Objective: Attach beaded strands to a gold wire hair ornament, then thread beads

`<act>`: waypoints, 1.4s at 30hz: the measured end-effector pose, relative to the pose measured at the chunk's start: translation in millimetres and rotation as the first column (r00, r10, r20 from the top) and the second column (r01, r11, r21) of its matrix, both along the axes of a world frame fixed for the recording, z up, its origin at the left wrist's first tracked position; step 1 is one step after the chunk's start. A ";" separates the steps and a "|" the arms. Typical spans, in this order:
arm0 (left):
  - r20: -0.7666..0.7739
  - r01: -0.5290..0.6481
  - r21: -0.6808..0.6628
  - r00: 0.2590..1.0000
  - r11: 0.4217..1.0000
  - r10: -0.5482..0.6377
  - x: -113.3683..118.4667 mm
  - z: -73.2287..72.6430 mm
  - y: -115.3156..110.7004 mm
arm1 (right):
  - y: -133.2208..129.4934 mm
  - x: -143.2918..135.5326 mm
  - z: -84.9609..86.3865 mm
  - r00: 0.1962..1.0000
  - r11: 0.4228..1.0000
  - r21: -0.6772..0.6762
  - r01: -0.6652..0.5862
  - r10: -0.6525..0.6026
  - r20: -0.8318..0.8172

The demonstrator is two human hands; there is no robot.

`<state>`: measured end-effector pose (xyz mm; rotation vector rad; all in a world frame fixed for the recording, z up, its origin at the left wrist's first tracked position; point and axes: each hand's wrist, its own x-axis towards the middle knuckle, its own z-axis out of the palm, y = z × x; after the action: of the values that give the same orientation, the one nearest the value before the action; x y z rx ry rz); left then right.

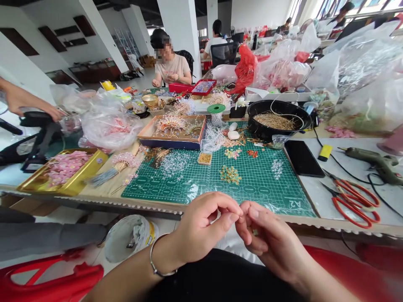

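Observation:
My left hand (209, 226), with a silver bangle at the wrist, is held over the front edge of the table, thumb and forefinger pinched together. Its fingertips meet those of my right hand (267, 235), which is closed too, its fingers curled. Whatever lies between the fingertips is too small to name; a bit of pale green shows by the right fingers. Beyond the hands is a green cutting mat (201, 188) with piles of green-orange beads (230, 175), clear beads (174, 164), red beads (252, 154) and a small box of gold beads (205, 158).
Right of the mat are a black phone (304, 158), red-handled scissors (355, 199) and a glue gun (373, 161). Behind stand a black basin (278, 119) and a box of hair ornaments (173, 130). A gold tray (91, 172) sits left. Co-workers are seated further back; another person's hand reaches in at left.

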<state>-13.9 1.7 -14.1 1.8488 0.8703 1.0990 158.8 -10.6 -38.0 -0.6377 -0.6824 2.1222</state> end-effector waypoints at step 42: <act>-0.635 0.345 0.679 0.719 0.648 0.283 19.5 1.2 -1.8 | -1.3 -6.5 -1.4 0.971 0.934 -0.320 0.160 -0.090 0.223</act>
<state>5.6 -0.2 -12.8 3.1524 0.7980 0.7441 152.2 -11.9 -39.4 -1.0708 -0.3737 2.0870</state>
